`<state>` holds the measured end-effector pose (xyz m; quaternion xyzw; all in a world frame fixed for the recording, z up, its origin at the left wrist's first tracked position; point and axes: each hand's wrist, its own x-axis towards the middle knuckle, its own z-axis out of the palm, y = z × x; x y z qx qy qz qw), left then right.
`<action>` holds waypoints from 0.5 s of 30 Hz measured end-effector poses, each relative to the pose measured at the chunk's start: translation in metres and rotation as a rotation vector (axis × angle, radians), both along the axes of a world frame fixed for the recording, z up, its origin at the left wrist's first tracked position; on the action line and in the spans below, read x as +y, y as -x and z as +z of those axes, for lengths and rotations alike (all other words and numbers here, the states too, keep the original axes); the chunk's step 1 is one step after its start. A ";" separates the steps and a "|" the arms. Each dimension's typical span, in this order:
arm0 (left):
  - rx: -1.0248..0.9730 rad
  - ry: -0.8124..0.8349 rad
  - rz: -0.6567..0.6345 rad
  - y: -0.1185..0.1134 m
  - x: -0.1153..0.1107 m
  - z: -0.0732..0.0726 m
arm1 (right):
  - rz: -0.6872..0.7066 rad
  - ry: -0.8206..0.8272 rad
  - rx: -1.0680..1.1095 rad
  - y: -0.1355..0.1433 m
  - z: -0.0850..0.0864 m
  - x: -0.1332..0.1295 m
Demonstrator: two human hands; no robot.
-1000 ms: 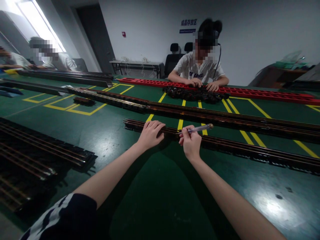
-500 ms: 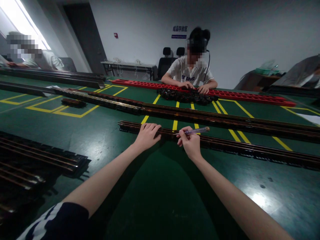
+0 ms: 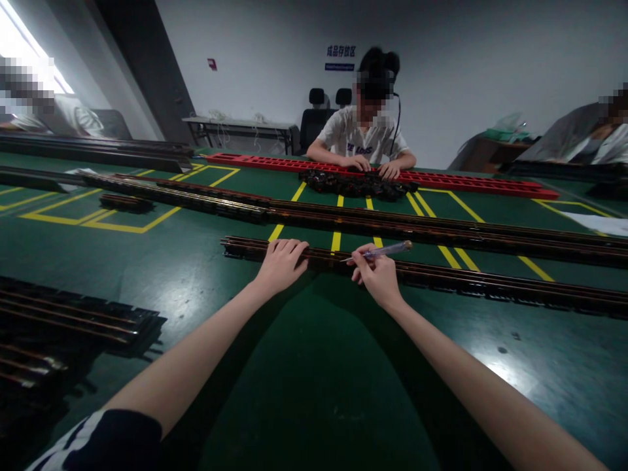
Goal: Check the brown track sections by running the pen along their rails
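Observation:
A long dark rail with copper-coloured strips (image 3: 441,275) runs across the green table in front of me. My left hand (image 3: 282,265) lies over the rail near its left end, fingers wrapped over the far edge and thumb on the near side. In my right hand (image 3: 375,268) is a screwdriver with a clear purplish handle (image 3: 390,249), held in a pinch. Its thin tip points left and meets or hovers just over the rail between my hands; contact is too small to tell.
More dark rails (image 3: 343,216) lie beyond mine, and a stack of them (image 3: 78,314) is at the near left. Across the table a person (image 3: 363,137) handles black parts (image 3: 353,184) beside a red slotted frame (image 3: 490,184). A short dark piece (image 3: 126,203) lies left.
The view has shifted slightly, so the room and table items appear further left. My right hand and the screwdriver have moved slightly right along the rail, away from my left hand, which stays on it.

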<state>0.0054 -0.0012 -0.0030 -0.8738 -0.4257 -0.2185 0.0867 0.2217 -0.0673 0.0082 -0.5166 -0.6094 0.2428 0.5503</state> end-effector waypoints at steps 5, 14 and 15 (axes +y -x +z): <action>0.003 0.009 -0.001 0.001 0.000 0.000 | 0.012 -0.009 -0.069 -0.007 0.001 -0.003; 0.005 0.036 0.001 0.001 -0.002 0.003 | 0.018 -0.008 -0.070 -0.009 0.002 -0.006; 0.007 0.033 0.002 0.001 -0.002 0.003 | 0.014 -0.008 -0.071 -0.009 0.002 -0.006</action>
